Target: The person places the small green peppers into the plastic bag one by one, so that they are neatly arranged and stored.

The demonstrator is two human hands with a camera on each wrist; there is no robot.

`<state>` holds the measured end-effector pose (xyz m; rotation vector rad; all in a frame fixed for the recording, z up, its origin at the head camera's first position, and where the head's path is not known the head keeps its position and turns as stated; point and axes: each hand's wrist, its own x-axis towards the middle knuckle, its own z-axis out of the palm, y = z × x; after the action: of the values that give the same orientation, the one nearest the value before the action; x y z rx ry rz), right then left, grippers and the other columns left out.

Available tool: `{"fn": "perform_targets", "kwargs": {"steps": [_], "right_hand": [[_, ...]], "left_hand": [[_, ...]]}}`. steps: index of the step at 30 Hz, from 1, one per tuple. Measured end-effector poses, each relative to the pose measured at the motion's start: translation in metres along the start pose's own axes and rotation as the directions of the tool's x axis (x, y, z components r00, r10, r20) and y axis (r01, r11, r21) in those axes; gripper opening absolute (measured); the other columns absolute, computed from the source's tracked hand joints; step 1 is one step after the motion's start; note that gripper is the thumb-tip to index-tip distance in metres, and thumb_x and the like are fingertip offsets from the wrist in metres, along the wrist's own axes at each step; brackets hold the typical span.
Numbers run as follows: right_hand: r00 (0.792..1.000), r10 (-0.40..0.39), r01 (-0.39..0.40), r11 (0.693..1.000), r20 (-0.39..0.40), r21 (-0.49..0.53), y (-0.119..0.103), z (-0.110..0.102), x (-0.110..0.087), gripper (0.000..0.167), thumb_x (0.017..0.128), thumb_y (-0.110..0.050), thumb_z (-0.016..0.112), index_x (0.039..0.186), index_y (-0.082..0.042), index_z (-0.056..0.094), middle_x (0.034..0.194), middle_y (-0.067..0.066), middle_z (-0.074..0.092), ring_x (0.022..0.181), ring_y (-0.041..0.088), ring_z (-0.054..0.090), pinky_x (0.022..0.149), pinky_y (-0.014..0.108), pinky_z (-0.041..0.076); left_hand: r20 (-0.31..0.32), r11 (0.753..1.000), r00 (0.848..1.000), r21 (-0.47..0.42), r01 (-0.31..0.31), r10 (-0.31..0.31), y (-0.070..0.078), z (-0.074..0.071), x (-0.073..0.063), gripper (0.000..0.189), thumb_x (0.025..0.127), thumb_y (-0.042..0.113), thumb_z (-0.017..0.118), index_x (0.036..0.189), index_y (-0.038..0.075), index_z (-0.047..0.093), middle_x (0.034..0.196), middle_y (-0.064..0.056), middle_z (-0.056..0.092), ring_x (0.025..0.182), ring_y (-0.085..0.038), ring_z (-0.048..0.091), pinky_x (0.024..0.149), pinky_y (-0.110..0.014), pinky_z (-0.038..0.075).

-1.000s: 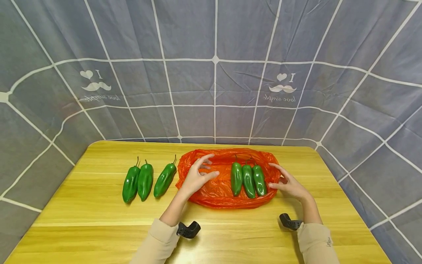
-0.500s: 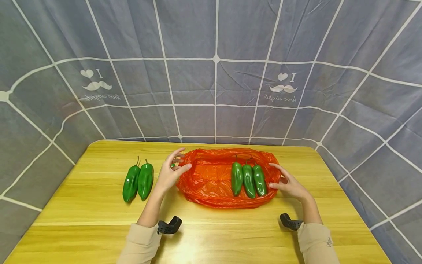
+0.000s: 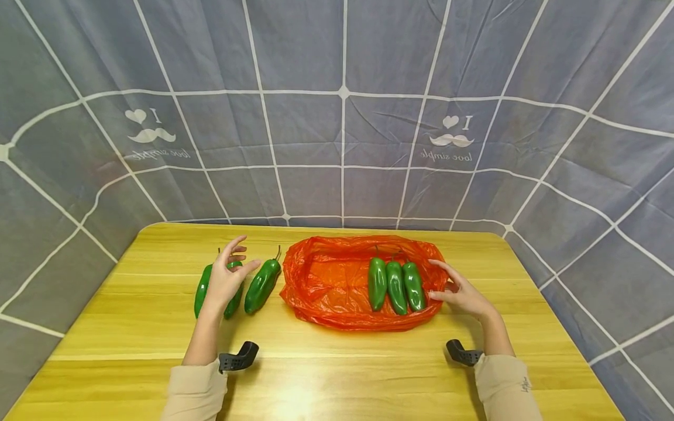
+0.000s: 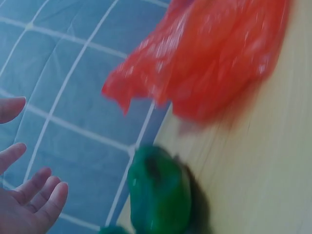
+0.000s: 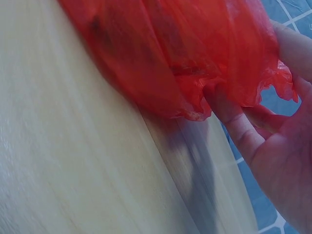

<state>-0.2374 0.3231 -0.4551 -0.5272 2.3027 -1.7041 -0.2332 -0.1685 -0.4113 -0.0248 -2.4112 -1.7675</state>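
The right hand (image 3: 463, 298) held the red bag (image 3: 337, 286) at its three o'clock end, maybe so it wouldn't flop; three peppers (image 3: 396, 287) lay inside there. Toward nine o'clock, the left hand (image 3: 223, 283), fingers wide, holding nothing, was over two peppers (image 3: 202, 290).

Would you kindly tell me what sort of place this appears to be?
Probably an indoor recording setup rather than a working kitchen: a wooden table, a grey curtain behind and beside it, and black wrist devices on the person.
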Motion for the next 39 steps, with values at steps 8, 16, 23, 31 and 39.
{"fn": "perform_targets", "kwargs": {"steps": [8, 16, 23, 31, 39], "right_hand": [[1.0, -0.002, 0.002, 1.0, 0.002, -0.002, 0.0, 0.0, 0.0, 0.071, 0.083, 0.002, 0.062, 0.141, 0.0, 0.021, 0.137, 0.032, 0.027, 0.106, 0.016, 0.054, 0.083, 0.02, 0.046], [1.0, -0.003, 0.003, 1.0, 0.0, 0.008, 0.001, -0.001, 0.0, 0.071, 0.083, 0.003, 0.062, 0.142, 0.0, 0.021, 0.137, 0.032, 0.027, 0.105, 0.014, 0.055, 0.082, 0.02, 0.047], [1.0, 0.004, -0.004, 1.0, 0.002, 0.019, 0.002, -0.001, -0.001, 0.071, 0.083, 0.003, 0.062, 0.142, -0.001, 0.021, 0.133, 0.033, 0.031, 0.103, 0.014, 0.055, 0.081, 0.02, 0.047], [1.0, 0.028, -0.028, 1.0, -0.012, 0.006, 0.002, 0.0, -0.002, 0.071, 0.083, 0.0, 0.063, 0.142, -0.003, 0.022, 0.133, 0.032, 0.033, 0.102, 0.01, 0.054, 0.08, 0.02, 0.047], [1.0, 0.021, -0.022, 1.0, -0.017, -0.006, 0.002, 0.0, -0.001, 0.072, 0.083, -0.001, 0.064, 0.142, -0.004, 0.024, 0.134, 0.03, 0.033, 0.104, 0.013, 0.054, 0.08, 0.021, 0.047]], "left_hand": [[-0.046, 0.998, 0.999, 0.051, 0.027, -0.025, -0.019, -0.034, -0.003, 0.066, 0.087, 0.012, 0.062, 0.143, 0.008, 0.028, 0.132, -0.023, 0.031, 0.113, -0.036, 0.037, 0.085, -0.039, 0.035], [-0.042, 0.989, 0.997, 0.133, 0.063, -0.058, -0.039, -0.065, -0.012, 0.07, 0.088, 0.016, 0.061, 0.145, 0.007, 0.021, 0.133, -0.03, 0.026, 0.117, -0.047, 0.031, 0.087, -0.053, 0.036], [0.058, 0.98, 0.991, 0.163, 0.111, -0.122, -0.056, -0.081, -0.015, 0.074, 0.086, 0.015, 0.062, 0.145, 0.004, 0.018, 0.135, -0.034, 0.022, 0.12, -0.054, 0.03, 0.094, -0.063, 0.028], [0.171, 0.968, 0.967, 0.202, 0.151, -0.187, -0.065, -0.086, -0.015, 0.078, 0.086, 0.015, 0.061, 0.146, 0.006, 0.012, 0.135, -0.036, 0.023, 0.123, -0.053, 0.027, 0.097, -0.064, 0.024], [0.228, 0.969, 0.959, 0.219, 0.119, -0.169, -0.069, -0.089, -0.017, 0.08, 0.085, 0.015, 0.063, 0.146, 0.004, 0.013, 0.133, -0.038, 0.03, 0.119, -0.052, 0.036, 0.093, -0.06, 0.032]]}}
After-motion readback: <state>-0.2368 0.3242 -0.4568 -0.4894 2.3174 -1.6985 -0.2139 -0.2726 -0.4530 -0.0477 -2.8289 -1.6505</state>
